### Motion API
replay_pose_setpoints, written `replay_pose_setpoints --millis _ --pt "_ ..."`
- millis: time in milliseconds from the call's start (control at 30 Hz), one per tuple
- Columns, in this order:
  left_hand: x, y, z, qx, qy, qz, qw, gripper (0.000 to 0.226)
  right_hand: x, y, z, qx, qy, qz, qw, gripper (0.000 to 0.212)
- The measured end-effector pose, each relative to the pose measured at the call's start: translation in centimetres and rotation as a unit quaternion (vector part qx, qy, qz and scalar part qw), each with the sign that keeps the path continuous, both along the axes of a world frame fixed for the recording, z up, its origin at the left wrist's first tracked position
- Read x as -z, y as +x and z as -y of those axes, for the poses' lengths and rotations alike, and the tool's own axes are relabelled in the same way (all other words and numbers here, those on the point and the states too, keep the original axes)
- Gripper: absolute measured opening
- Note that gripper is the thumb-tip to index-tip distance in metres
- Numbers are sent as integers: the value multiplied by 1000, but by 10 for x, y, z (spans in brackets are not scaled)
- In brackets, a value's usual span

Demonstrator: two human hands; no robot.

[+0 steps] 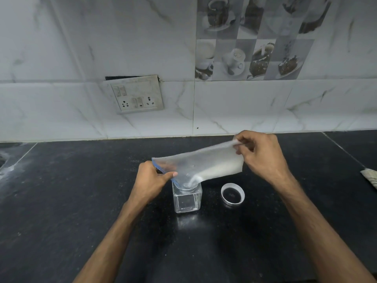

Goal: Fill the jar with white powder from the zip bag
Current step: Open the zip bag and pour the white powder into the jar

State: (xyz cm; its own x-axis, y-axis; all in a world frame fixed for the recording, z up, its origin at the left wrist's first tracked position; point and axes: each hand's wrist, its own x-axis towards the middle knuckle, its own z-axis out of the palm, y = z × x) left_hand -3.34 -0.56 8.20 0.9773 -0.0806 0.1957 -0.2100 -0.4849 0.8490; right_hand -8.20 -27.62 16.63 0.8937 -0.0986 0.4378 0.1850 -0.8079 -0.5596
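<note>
A clear square jar point(187, 200) stands upright on the black counter, lid off, and looks empty in its lower part. Over it lies a clear zip bag point(206, 163) with a blue zip edge, tilted so its open mouth rests on the jar's opening. White powder point(222, 168) sits in the bag's lower right part and runs toward the mouth. My left hand point(152, 178) pinches the blue zip edge beside the jar. My right hand point(263, 155) holds the bag's bottom corner raised, higher than the mouth.
The jar's round lid point(233, 194) lies upside down on the counter point(81, 201), just right of the jar. A cloth edge point(370, 177) shows at the far right. A switch and socket plate point(137, 94) is on the tiled wall behind. White dust marks the counter's far left.
</note>
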Motion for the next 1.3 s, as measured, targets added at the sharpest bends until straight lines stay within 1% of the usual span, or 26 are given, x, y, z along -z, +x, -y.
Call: replay_pose_setpoints --millis 200,300,367,467,533,1000,1300 --pt "-1 0 0 -1 3 2 1000 27 1 -3 0 -13 -20 -28 999 4" --pt "-2 0 1 0 -5 1 1000 27 0 -3 0 -23 -24 -10 999 3" --pt "-2 0 1 2 -9 7 1000 27 -2 -2 -1 -31 -4 -3 1000 8" --pt "0 -1 -1 7 -12 15 1000 25 -4 -2 -4 -37 31 -5 999 29" --pt "1 0 -3 9 -17 17 1000 25 -5 -2 -7 -33 40 1 999 35" --pt "3 4 -7 31 -12 30 999 25 -6 -1 -14 -32 58 19 998 34" --pt "3 4 -8 24 -18 25 999 25 -4 -2 -15 -34 58 25 997 35"
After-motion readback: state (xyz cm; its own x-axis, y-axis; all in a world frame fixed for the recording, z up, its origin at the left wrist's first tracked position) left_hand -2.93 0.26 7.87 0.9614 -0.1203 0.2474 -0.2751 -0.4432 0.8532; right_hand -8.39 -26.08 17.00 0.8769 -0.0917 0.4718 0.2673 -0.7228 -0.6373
